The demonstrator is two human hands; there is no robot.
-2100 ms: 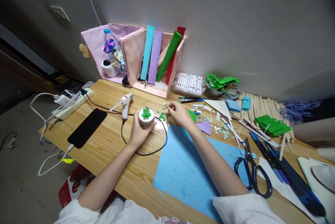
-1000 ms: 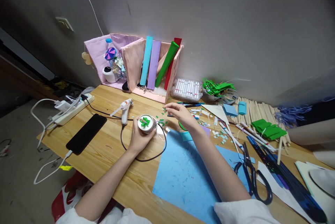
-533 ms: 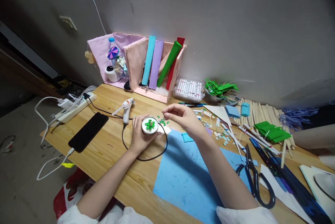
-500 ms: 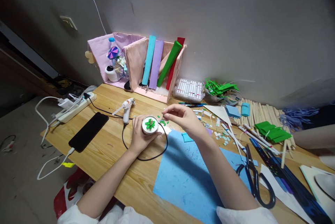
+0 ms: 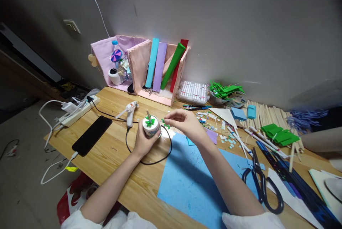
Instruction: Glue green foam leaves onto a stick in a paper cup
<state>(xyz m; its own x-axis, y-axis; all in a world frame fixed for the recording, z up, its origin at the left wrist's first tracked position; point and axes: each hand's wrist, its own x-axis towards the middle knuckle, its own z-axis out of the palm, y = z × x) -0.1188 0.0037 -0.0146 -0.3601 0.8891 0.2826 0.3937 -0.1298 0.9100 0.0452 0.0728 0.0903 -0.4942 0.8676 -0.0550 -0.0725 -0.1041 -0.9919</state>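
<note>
We curl our left hand (image 5: 143, 143) around the white pot (image 5: 152, 129), between the glue gun (image 5: 130, 115) and the green bits (image 5: 167, 126). Our right hand (image 5: 188, 125) makes a small pinch; we can't tell if it holds one.

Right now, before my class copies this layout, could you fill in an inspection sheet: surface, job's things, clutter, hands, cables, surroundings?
Surface: wooden table, with a marked blue sheet at front right.
Job's things: white-topped container bearing green leaf shapes around a stick; glue gun behind it.
Clutter: paper scraps, large scissors, wooden sticks.
Hands: left hand grips the container; right hand is beside loose green pieces, grip unclear.
Cables: black lead loops beneath the left wrist; white cable plugged into the phone.
Surroundings: grey wall behind; red-and-white bag below the table edge.
</note>
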